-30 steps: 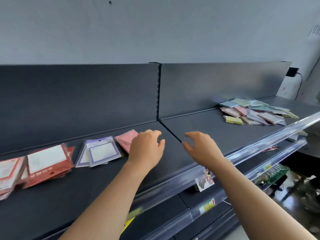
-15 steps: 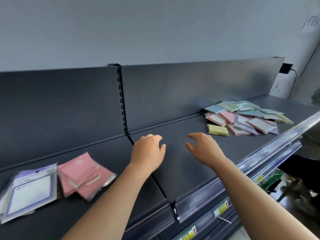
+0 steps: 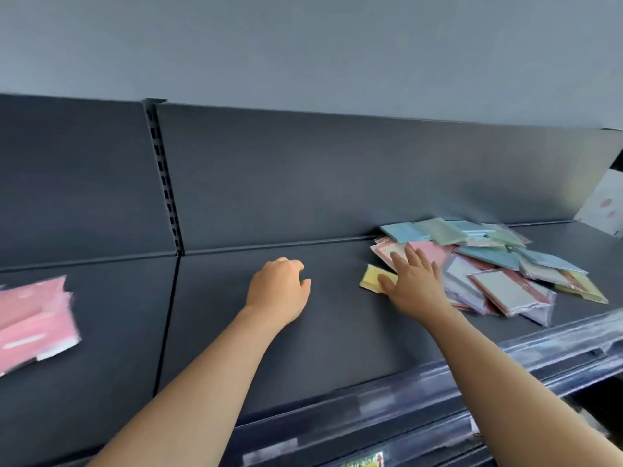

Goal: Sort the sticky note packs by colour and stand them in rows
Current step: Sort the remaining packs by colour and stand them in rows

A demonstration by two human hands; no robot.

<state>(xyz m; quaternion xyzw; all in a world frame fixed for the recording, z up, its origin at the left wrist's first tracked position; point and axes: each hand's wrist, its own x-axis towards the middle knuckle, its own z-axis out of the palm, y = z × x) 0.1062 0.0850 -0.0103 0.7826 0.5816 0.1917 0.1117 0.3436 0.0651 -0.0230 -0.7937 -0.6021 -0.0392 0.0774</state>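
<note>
A loose pile of sticky note packs (image 3: 499,264) in blue, green, pink, lilac and yellow lies flat on the dark shelf (image 3: 337,325) at the right. My right hand (image 3: 416,281) reaches over the pile's left edge with fingers straight, its thumb lying on a yellow pack (image 3: 371,277) and its fingertips over a pink pack (image 3: 428,251). My left hand (image 3: 278,289) hovers over bare shelf in the middle, fingers loosely curled and holding nothing. Pink packs (image 3: 33,325) lie blurred at the far left.
The shelf's dark back panel (image 3: 337,183) rises behind the pile, with a slotted upright (image 3: 165,183) at the left. A clear price rail (image 3: 438,392) runs along the front edge, with lower shelves beneath it.
The view has swung right. My right hand has moved right from bare shelf onto the left edge of the pile. My left hand has followed to the right.
</note>
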